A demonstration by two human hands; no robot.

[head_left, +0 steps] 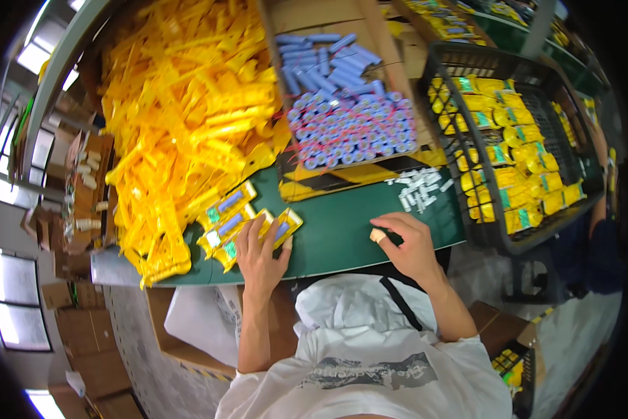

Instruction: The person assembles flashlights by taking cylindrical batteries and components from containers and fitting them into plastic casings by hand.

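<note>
My left hand lies with fingers spread over a group of yellow plastic casings on the green tabletop. Beside its thumb is one such casing with a blue cylindrical cell in it. Another casing with a blue cell lies just beyond the fingers, and small green pieces show on some. My right hand hovers near the table's front edge, fingers curved and thumb apart, with nothing visible between them. A pale finger cot covers one of its fingertips. Small white pieces lie scattered beyond this hand.
A large heap of empty yellow casings covers the left side. Behind the green table, a cardboard box holds many blue cells with red wires. At right stands a black crate of filled yellow casings. Another person's arm shows beyond it.
</note>
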